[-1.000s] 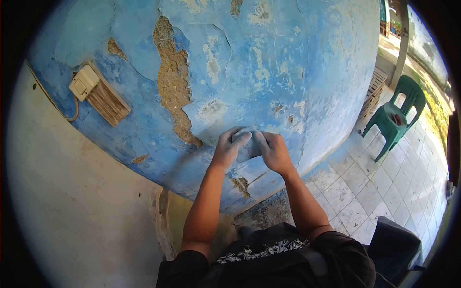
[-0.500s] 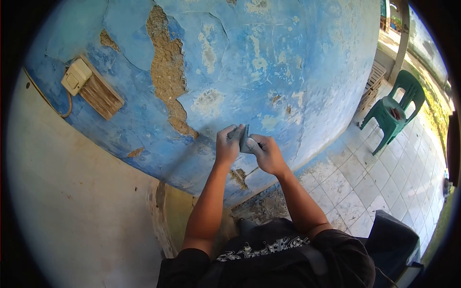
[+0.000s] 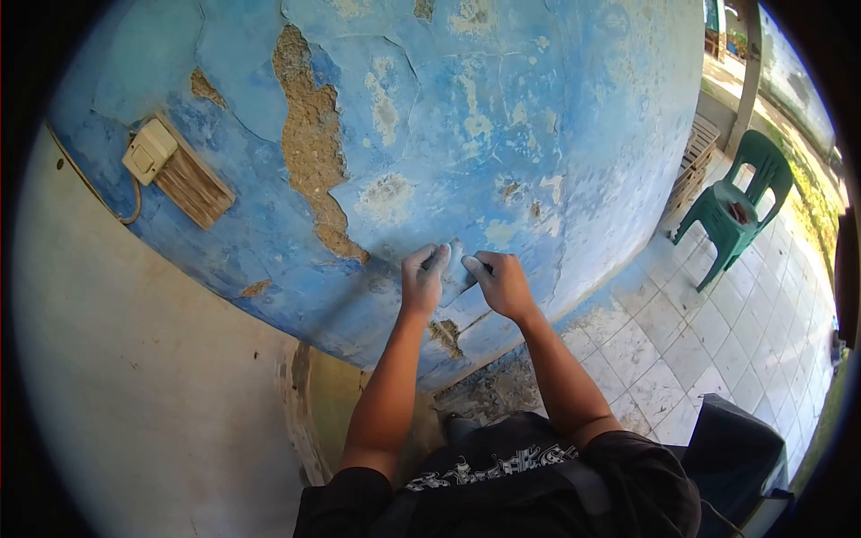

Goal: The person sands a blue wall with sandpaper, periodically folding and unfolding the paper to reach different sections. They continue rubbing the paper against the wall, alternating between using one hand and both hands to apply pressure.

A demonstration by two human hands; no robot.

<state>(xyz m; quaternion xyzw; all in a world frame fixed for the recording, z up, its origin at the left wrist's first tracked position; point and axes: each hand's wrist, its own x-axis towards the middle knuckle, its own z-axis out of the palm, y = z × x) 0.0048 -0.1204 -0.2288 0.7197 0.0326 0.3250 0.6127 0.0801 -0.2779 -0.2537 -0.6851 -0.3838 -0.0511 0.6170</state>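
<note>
Close in front of the wall, a small dusty grey-blue sheet of sandpaper (image 3: pixel 456 267) is stretched between my two hands. My left hand (image 3: pixel 423 280) pinches its left side, thumb and fingers coated in pale dust. On the other side, my right hand (image 3: pixel 502 283) grips the sheet between thumb and bent fingers. Behind them is the blue wall (image 3: pixel 484 170), its paint worn, with pale patches. A long strip of bare brown plaster (image 3: pixel 312 143) runs down to the left of my hands, and a smaller hole (image 3: pixel 446 337) shows below them.
A cream switch box (image 3: pixel 150 152) on a wooden block is fixed to the wall at left. The green plastic chair (image 3: pixel 728 211) stands on the tiled floor (image 3: pixel 668 341) at right, with something reddish on its seat. Dark folded material (image 3: pixel 731 448) is at lower right.
The sandpaper was folded up between my fingers; now it is opened out flatter, with its pale dusty face showing. My hands have moved slightly apart.
</note>
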